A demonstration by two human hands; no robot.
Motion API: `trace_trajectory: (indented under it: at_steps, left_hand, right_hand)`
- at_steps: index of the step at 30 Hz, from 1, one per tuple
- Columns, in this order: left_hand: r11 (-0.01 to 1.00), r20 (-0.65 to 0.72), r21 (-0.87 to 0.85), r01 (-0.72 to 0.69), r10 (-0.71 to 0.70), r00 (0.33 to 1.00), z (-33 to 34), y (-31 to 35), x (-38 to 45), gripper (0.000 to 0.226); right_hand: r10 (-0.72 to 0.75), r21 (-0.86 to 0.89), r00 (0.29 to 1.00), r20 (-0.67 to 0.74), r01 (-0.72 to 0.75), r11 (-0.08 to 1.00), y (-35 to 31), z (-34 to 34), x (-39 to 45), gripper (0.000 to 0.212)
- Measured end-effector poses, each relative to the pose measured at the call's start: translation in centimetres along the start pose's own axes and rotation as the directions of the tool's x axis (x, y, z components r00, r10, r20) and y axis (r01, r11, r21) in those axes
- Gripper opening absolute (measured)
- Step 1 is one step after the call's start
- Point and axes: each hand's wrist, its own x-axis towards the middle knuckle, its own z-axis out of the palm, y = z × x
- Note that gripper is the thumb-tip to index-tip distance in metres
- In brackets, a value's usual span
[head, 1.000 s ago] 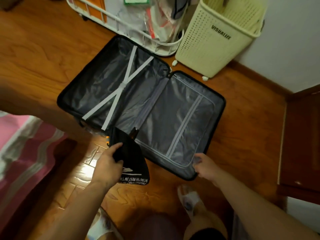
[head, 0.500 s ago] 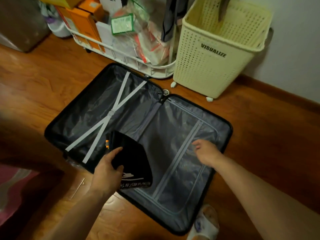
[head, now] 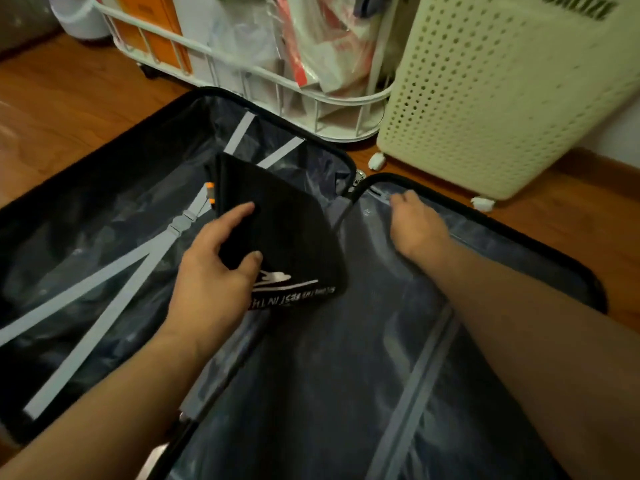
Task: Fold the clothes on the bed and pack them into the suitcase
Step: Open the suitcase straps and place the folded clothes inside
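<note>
An open black suitcase [head: 284,124] lies flat on the wooden floor, grey lining showing in both halves. The left half has white crossed straps [head: 138,265]. The right half is covered by a zipped grey divider [head: 346,358]. My left hand [head: 211,282] grips a folded black garment [head: 287,233] with white lettering, held over the middle hinge. My right hand [head: 414,226] reaches to the divider's far corner, its fingers curled at the zip there; what the fingertips pinch is too small to tell.
A white wire cart [head: 263,81] with boxes and bags stands just behind the suitcase. A cream perforated laundry basket [head: 502,98] on small wheels stands to the right of it. Wooden floor [head: 59,98] lies at the left.
The view has closed in on the suitcase. My left hand carried the black garment further over the case. My right hand moved from the near edge up to the divider's far corner.
</note>
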Motion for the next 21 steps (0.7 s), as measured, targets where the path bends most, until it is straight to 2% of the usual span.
trace_trajectory:
  at_steps: [5, 8, 12, 15, 17, 18, 20, 21]
  left_hand:
    - [0.992, -0.025, -0.128, 0.021, -0.024, 0.999, 0.5, -2.2, 1.7, 0.061]
    - [0.992, -0.025, -0.125, 0.028, -0.032, 0.999, 0.3, -2.2, 2.6, 0.060]
    - [0.992, -0.025, -0.108, 0.066, -0.069, 0.997, -0.2, -2.6, 2.8, 0.058]
    - [0.996, -0.014, -0.052, 0.071, -0.072, 0.997, -0.3, -2.4, 2.9, 0.059]
    - [0.998, 0.003, 0.024, 0.060, -0.060, 0.998, -0.2, -1.5, 2.5, 0.060]
    - [0.997, 0.014, 0.055, 0.056, -0.057, 0.998, -0.2, -0.9, 2.2, 0.060]
    - [0.990, 0.035, 0.128, 0.051, -0.056, 0.998, -0.2, 0.3, 1.5, 0.061]
    - [0.984, 0.043, 0.175, 0.043, -0.051, 0.998, -0.3, 0.9, 1.2, 0.062]
  right_hand:
    - [-0.032, -0.147, 0.999, -0.016, 0.029, 0.989, 0.6, 2.1, 4.0, 0.052]
    - [-0.056, -0.278, 0.998, -0.007, 0.052, 0.959, 0.3, 2.5, 5.6, 0.049]
    - [-0.183, -0.441, 0.983, 0.000, 0.164, 0.883, 0.5, 2.3, 6.8, 0.040]
    - [-0.212, -0.547, 0.974, 0.083, 0.222, 0.807, 1.9, 1.3, 5.9, 0.030]
    - [-0.078, -0.509, 0.987, 0.143, 0.141, 0.849, 3.6, 0.8, 4.7, 0.030]
    - [0.042, -0.444, 0.985, 0.170, 0.038, 0.895, 5.0, 0.7, 3.8, 0.030]
    - [0.288, -0.300, 0.929, 0.232, -0.213, 0.930, 8.8, 1.1, 1.3, 0.027]
    - [0.405, -0.228, 0.881, 0.244, -0.354, 0.907, 11.1, 1.2, -0.4, 0.024]
